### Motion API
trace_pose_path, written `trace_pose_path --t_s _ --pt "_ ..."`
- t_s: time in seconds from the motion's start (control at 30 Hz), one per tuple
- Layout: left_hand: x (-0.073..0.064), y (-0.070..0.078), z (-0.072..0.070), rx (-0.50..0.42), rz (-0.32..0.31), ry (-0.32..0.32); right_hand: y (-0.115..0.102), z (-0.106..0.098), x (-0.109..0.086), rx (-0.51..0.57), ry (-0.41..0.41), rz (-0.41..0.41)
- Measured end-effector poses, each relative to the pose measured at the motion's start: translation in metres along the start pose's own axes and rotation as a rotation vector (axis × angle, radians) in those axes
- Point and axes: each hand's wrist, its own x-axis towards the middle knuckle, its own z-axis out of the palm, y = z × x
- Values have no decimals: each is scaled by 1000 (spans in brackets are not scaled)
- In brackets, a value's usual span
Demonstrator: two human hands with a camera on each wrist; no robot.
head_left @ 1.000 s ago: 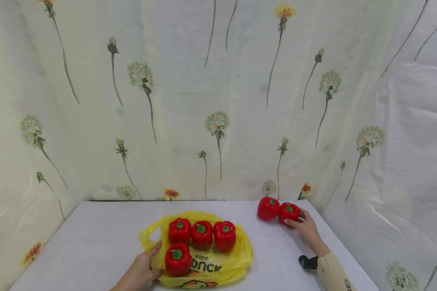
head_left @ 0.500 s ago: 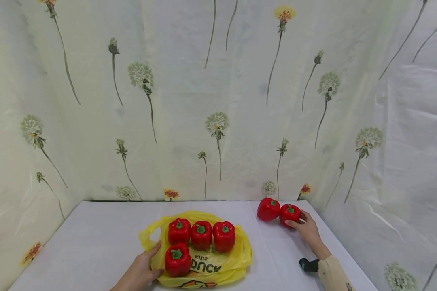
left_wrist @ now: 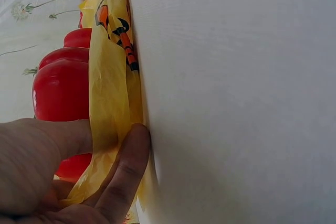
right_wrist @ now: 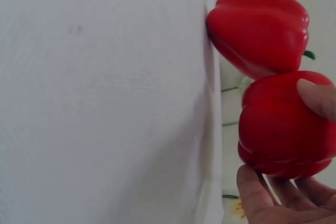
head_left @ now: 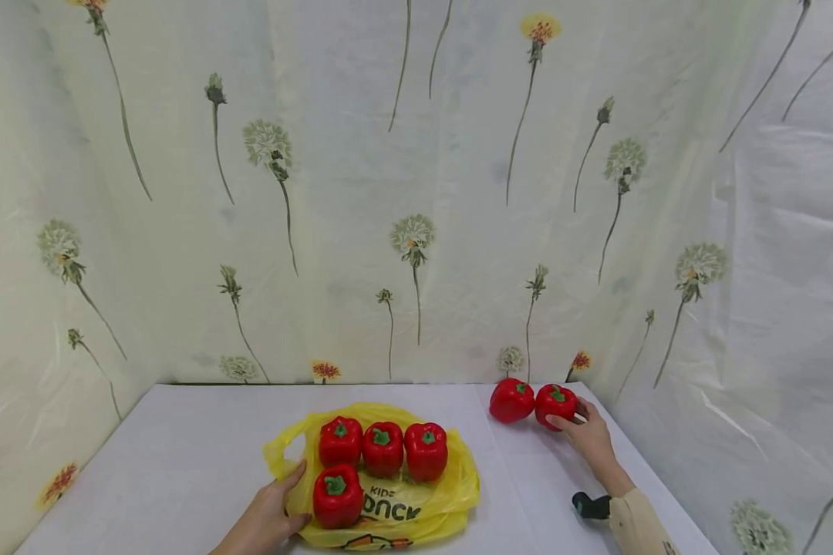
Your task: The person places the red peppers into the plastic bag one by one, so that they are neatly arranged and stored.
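My left hand (head_left: 267,515) pinches the left edge of a yellow plastic bag (head_left: 458,505), thumb on top and fingers beneath, as the left wrist view (left_wrist: 113,108) shows. Lying flat, the bag carries several red bell peppers (head_left: 426,452): a row of three behind, one in front (head_left: 338,497) near my left thumb. At the back right, my right hand (head_left: 592,439) grips another red bell pepper (head_left: 554,404) between thumb and fingers. The right wrist view shows a gap between that held pepper (right_wrist: 283,129) and the table. A tilted red bell pepper (right_wrist: 260,30) rests right beside it, seemingly touching.
A white-covered table (head_left: 201,455) bears everything. Floral curtains (head_left: 458,193) hang close behind it and at both sides. A small dark object (head_left: 588,506) sits by my right wrist, apparently on the sleeve's cuff.
The pepper in my right hand has risen slightly and shifted a little to the right. My left hand, the bag and the peppers on it stay nearly still.
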Motion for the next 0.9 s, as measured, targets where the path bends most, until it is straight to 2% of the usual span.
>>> trace_pose_path --t_s 0.17,0.23,0.47,0.57,0.67,0.8,0.9 --pt "0 0 0 8 14 7 18 2 19 28 7 -38" --pt "0 0 0 6 16 11 18 2 20 36 1 -44" --pt "-1 2 0 -3 5 10 -16 -6 -12 41 -18 -37" --pt "-1 2 0 -9 7 4 -23 -8 -19 45 -30 -24" --pt "-1 1 0 -11 8 -6 -7 -4 -3 47 -12 -32" --pt "-1 2 0 -7 -5 -13 25 4 32 56 11 -71" --pt "-1 2 0 -4 -6 -11 28 6 39 59 11 -93"
